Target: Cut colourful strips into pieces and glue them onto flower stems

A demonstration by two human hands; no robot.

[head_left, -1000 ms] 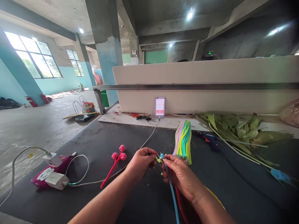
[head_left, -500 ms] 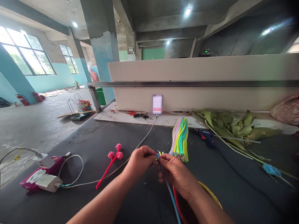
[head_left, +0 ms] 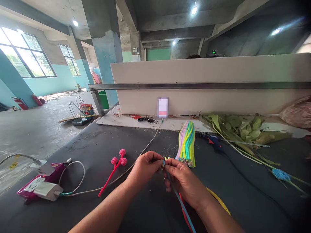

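My left hand (head_left: 145,168) and my right hand (head_left: 186,184) meet over the dark table (head_left: 102,142), fingers pinched together on the tip of a blue pipe cleaner (head_left: 182,207). The blue strand runs back under my right hand, beside a red one (head_left: 184,214) and a yellow one (head_left: 218,200). A small yellow-green bit (head_left: 166,159) shows at the pinch. Just beyond my right hand lies a bundle of pastel pipe cleaners (head_left: 187,144).
A finished pink flower stem (head_left: 114,170) lies left of my hands. A power strip with a white charger (head_left: 40,187) and a white cable (head_left: 143,150) sit at the left. Green leaves and stems (head_left: 240,131), a glue gun (head_left: 215,144) and a blue flower (head_left: 280,174) lie at the right.
My hands have stayed together on the blue strand's tip, with small finger movements. The view has shifted slightly to the right.
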